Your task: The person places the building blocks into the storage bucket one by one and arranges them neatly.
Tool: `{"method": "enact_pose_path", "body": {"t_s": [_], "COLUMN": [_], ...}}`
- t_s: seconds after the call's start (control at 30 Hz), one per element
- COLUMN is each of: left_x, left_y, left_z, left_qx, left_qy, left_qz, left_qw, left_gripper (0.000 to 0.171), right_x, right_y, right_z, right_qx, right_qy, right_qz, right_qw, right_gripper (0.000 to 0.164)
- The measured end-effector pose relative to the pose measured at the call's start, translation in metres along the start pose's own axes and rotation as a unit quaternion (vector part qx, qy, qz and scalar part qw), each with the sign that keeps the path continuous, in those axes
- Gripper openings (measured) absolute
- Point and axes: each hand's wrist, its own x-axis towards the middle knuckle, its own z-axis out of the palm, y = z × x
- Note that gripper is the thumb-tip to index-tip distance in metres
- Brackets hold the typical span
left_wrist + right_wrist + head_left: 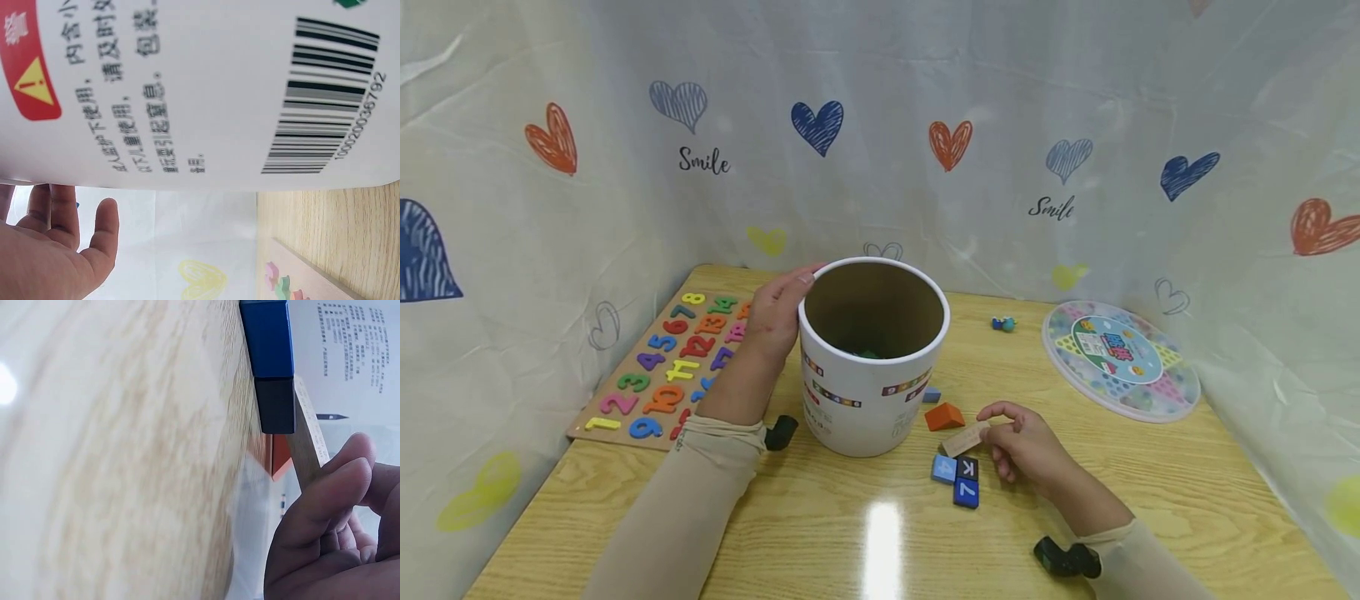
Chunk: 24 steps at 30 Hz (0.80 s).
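Note:
A tall white bucket point(868, 400) with printed labels stands on the table; its barcode side fills much of the left wrist view. My left hand point(778, 308) holds it at the left of the rim, with some fingers hidden behind the wall. Inside the dark bucket, only a bit of something green shows low down. My right hand point(1026, 442) pinches one end of a plain wooden block point(964, 439), which is tilted in the right wrist view. Beside it lie an orange triangular block point(943, 417), a light blue block point(944, 468), a black block point(967, 467) and a dark blue block point(966, 492).
A board of coloured numbers point(662, 375) lies at the left. At the right rests a round patterned lid point(1120, 358). A small blue piece point(1003, 323) sits toward the back, and another blue block point(931, 394) peeks out beside the bucket. A heart-print curtain point(887, 167) encloses the table.

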Motion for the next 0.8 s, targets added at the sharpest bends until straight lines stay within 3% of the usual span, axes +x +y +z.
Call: {"method": "enact_pose_path", "body": {"t_s": [0.6,0.8], "left_x": [0.001,0.009], "left_y": [-0.003,-0.021], "left_z": [0.0,-0.005], "left_qx": [0.01,-0.002], "left_qy": [-0.001,0.0], "left_qz": [0.009,0.001], "left_qw": [0.9999,1.0], "left_gripper": [0.038,0.037], "right_x": [-0.001,0.001], "right_y": [-0.003,0.002], "right_z": [-0.003,-0.013], "right_qx": [0.01,-0.044], "right_qy": [0.004,-0.053], "right_qz": [-0.022,0.02], "right_qw": [1.0,0.997], "right_gripper": [0.027,0.038]}}
